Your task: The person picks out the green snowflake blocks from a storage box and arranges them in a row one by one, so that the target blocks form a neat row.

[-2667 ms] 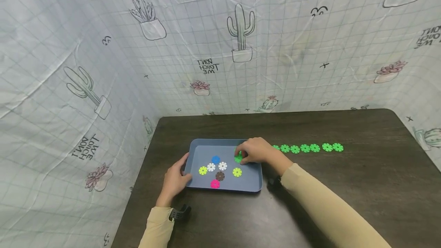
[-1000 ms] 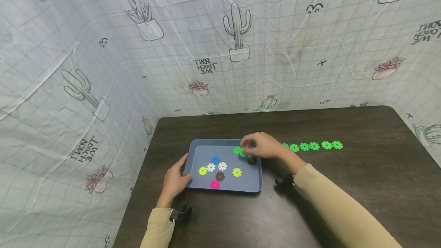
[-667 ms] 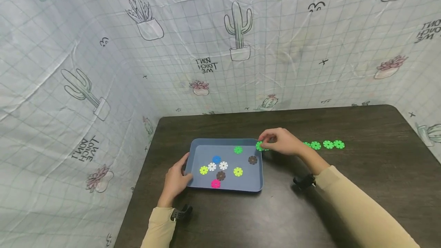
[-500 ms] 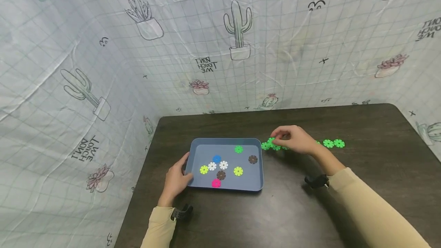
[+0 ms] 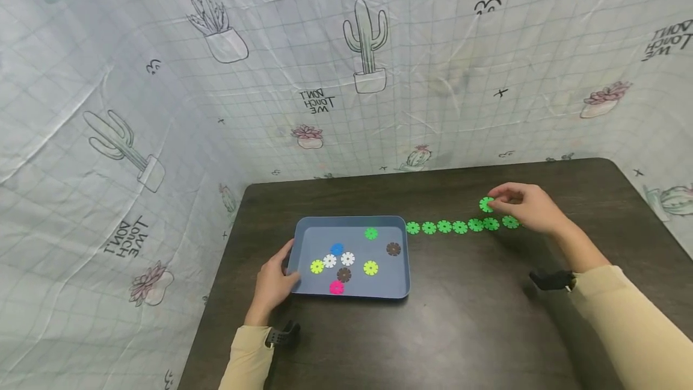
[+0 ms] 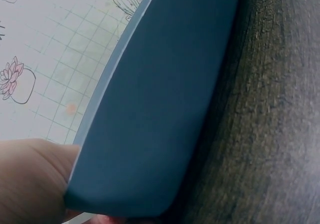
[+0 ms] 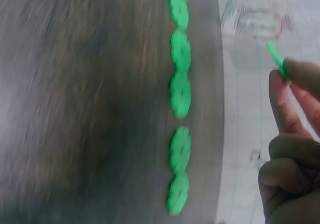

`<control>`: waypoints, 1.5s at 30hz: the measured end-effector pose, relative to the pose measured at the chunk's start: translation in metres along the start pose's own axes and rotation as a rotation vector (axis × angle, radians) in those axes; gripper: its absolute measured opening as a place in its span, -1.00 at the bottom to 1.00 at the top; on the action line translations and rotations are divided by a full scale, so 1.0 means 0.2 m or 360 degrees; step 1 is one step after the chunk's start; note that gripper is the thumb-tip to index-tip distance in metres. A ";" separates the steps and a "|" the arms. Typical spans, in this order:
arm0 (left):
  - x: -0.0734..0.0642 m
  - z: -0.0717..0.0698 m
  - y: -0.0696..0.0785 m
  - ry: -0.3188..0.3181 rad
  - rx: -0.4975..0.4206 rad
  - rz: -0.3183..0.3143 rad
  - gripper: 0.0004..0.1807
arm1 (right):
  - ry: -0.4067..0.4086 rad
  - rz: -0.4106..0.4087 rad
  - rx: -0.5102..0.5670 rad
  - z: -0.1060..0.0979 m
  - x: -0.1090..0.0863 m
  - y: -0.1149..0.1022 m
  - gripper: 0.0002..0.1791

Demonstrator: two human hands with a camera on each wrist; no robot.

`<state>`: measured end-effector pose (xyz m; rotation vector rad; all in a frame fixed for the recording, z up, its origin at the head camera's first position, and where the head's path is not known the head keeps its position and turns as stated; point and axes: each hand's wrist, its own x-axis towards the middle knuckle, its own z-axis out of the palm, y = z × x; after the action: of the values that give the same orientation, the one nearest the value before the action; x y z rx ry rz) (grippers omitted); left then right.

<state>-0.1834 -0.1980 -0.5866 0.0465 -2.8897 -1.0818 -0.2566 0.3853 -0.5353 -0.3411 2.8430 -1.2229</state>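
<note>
Between thumb and fingertips my right hand pinches a green notched plastic disc, raised above the table. In the right wrist view this green disc appears nearly edge-on. Below it, a row of matching green discs runs rightward from the tray; my hand partly covers the row's right end. My left hand grips the left side of a blue-grey tray, thumb over the rim. Inside the tray lie one green disc and several others in yellow, white, blue, brown and pink. The left wrist view shows the tray's outer wall.
The dark wooden table extends in front of the tray and to the right. A white cloth printed with cacti hangs behind the table and along its left side. Black bands are on both wrists.
My right hand has taken a green disc out of the tray and carried it rightward above the green row. One green disc stays in the tray. My left hand keeps its place on the tray.
</note>
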 end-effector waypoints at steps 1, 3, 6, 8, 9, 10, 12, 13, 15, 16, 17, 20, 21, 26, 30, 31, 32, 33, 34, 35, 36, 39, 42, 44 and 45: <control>0.00 0.00 0.00 0.0000 0.0000 -0.0002 -0.13 | 0.0025 0.0029 -0.0014 -0.01 -0.01 0.02 -0.59; -0.01 0.00 -0.01 -0.0006 -0.0002 -0.0007 -0.13 | 0.0070 0.0103 -0.0044 -0.04 -0.03 0.07 -0.55; -0.01 0.01 -0.02 -0.0011 -0.0007 -0.0013 -0.13 | 0.0117 0.0221 -0.0077 -0.07 -0.06 0.13 -0.49; -0.01 0.01 -0.02 -0.0012 -0.0012 -0.0010 -0.13 | 0.0141 0.0288 -0.0083 -0.09 -0.09 0.17 -0.46; -0.01 0.00 -0.02 -0.0010 -0.0016 -0.0006 -0.13 | 0.0148 0.0312 -0.0074 -0.10 -0.10 0.19 -0.44; -0.01 0.00 -0.01 -0.0008 -0.0018 -0.0001 -0.13 | 0.0160 0.0345 -0.0064 -0.10 -0.12 0.21 -0.42; -0.01 0.00 -0.01 -0.0005 -0.0026 0.0017 -0.13 | 0.0171 0.0392 -0.0045 -0.12 -0.15 0.25 -0.39; -0.01 0.00 -0.01 -0.0005 -0.0025 0.0022 -0.13 | 0.0182 0.0418 -0.0039 -0.13 -0.17 0.27 -0.37; 0.00 0.00 -0.01 -0.0004 -0.0019 0.0031 -0.13 | 0.0194 0.0463 -0.0037 -0.14 -0.20 0.31 -0.33; 0.00 -0.01 -0.01 -0.0003 -0.0017 0.0031 -0.13 | 0.0198 0.0482 -0.0045 -0.15 -0.21 0.33 -0.32; 0.00 -0.01 -0.01 -0.0002 -0.0015 0.0032 -0.13 | 0.0202 0.0498 -0.0057 -0.16 -0.22 0.35 -0.32; 0.01 -0.01 0.00 -0.0002 -0.0008 0.0026 -0.13 | 0.0220 0.0524 -0.0121 -0.17 -0.25 0.40 -0.32; 0.01 -0.01 0.00 -0.0001 -0.0011 0.0022 -0.13 | 0.0218 0.0519 -0.0148 -0.17 -0.25 0.42 -0.33; 0.01 -0.01 0.00 -0.0001 -0.0015 0.0009 -0.13 | 0.0214 0.0490 -0.0310 -0.17 -0.26 0.44 -0.39; 0.01 0.00 0.00 -0.0006 -0.0014 0.0009 -0.13 | 0.0236 0.0513 -0.0375 -0.16 -0.25 0.44 -0.40; 0.01 0.00 0.00 -0.0005 -0.0014 0.0009 -0.13 | 0.0242 0.0513 -0.0391 -0.16 -0.25 0.44 -0.41; 0.01 0.00 0.00 -0.0005 -0.0015 0.0008 -0.13 | 0.0246 0.0512 -0.0403 -0.16 -0.25 0.44 -0.42; 0.01 0.00 0.00 -0.0005 -0.0015 0.0007 -0.13 | 0.0247 0.0509 -0.0415 -0.16 -0.25 0.44 -0.43; 0.01 0.00 0.00 -0.0004 -0.0017 0.0007 -0.13 | 0.0248 0.0504 -0.0424 -0.15 -0.24 0.43 -0.44; 0.01 0.00 0.00 -0.0002 -0.0016 0.0007 -0.12 | 0.0246 0.0497 -0.0434 -0.15 -0.24 0.43 -0.44; 0.01 0.00 -0.01 0.0000 -0.0017 0.0011 -0.12 | 0.0245 0.0491 -0.0443 -0.15 -0.24 0.43 -0.45; 0.00 0.00 -0.01 0.0006 -0.0017 0.0040 -0.12 | 0.0240 0.0491 -0.0460 -0.14 -0.25 0.43 -0.46; 0.00 -0.01 -0.01 0.0011 -0.0017 0.0073 -0.12 | 0.0255 0.0495 -0.0469 -0.14 -0.25 0.43 -0.47; 0.00 -0.01 -0.01 0.0013 -0.0018 0.0087 -0.12 | 0.0277 0.0486 -0.0466 -0.13 -0.25 0.41 -0.48; 0.00 -0.01 -0.01 0.0013 -0.0020 0.0088 -0.12 | 0.0293 0.0471 -0.0463 -0.13 -0.25 0.41 -0.49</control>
<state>-0.1828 -0.2013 -0.5867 -0.0292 -2.8589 -1.0875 -0.2270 0.4687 -0.5786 0.1953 3.0821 -0.8277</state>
